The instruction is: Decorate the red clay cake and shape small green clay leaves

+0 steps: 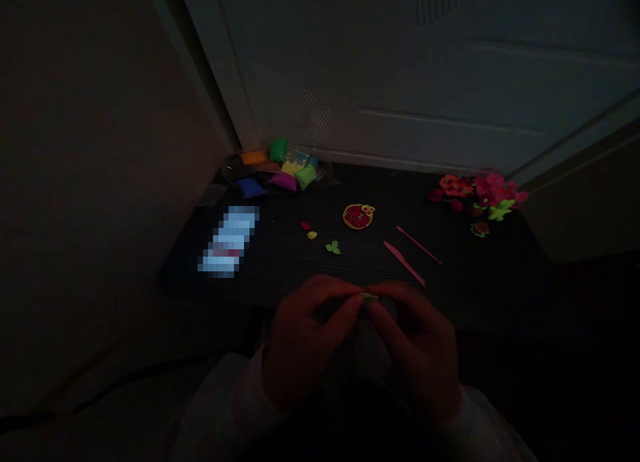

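Observation:
Between the fingertips of both hands is a small pale-green piece of modelling clay (369, 296), partly covered by the fingers. My left hand (315, 329) pinches its left end with thumb and forefinger. From the other side my right hand (417, 332) grips it the same way. Just beyond the hands lie green clay leaves (333, 247), a yellow clay bit (312, 235) and a red clay bit (305, 227). A round clay dish (357, 217) with a yellow rim and red filling sits farther back.
Right of the dish lie a pink plastic knife (404, 263) and a thin pink stick tool (419, 245). Coloured clay packets (284, 172) are heaped at the back left, near a bright blurred screen (230, 242). Colourful clay shapes (493, 190) stand at the back right of the dark table (280, 265).

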Demonstrator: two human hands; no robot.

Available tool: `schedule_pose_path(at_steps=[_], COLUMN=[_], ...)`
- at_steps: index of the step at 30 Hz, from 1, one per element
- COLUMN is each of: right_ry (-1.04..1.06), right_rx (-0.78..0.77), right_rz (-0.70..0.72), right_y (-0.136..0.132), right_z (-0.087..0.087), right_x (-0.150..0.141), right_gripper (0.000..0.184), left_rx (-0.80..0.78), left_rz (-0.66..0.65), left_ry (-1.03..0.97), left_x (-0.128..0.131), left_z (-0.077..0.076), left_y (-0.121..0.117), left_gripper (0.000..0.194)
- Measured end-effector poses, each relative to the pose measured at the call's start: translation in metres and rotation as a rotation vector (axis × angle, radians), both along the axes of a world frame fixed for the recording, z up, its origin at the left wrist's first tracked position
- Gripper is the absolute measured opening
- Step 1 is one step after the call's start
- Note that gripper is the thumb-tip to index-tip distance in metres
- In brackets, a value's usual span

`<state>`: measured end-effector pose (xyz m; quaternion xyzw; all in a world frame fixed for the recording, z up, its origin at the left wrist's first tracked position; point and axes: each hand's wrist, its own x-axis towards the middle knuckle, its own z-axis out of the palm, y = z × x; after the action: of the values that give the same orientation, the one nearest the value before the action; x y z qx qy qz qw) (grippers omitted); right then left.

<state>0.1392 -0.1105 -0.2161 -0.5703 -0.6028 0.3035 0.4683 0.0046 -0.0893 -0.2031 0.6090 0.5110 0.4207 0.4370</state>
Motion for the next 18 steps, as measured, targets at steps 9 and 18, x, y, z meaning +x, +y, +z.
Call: schedule_pose_path(at_steps=[9,18], right_ry=[-0.062,-0.010], right_rx=[0.075,0.005], right_rz=[-0.023,0.011], right_y=[0.0022,0.0037], right_z=[-0.0010,-0.0021], right_x=[-0.0018,-0.0034], right_gripper=[0.009,0.009], left_rx=[-0.052,-0.543], left_rz=[-0.034,0.025], left_ry=[-0.095,-0.459], left_x=[-0.0014,0.0026], left_z=[-0.0002,-0.0055], left_y=[-0.0047,0.0013], left_gripper=[0.011,0.007])
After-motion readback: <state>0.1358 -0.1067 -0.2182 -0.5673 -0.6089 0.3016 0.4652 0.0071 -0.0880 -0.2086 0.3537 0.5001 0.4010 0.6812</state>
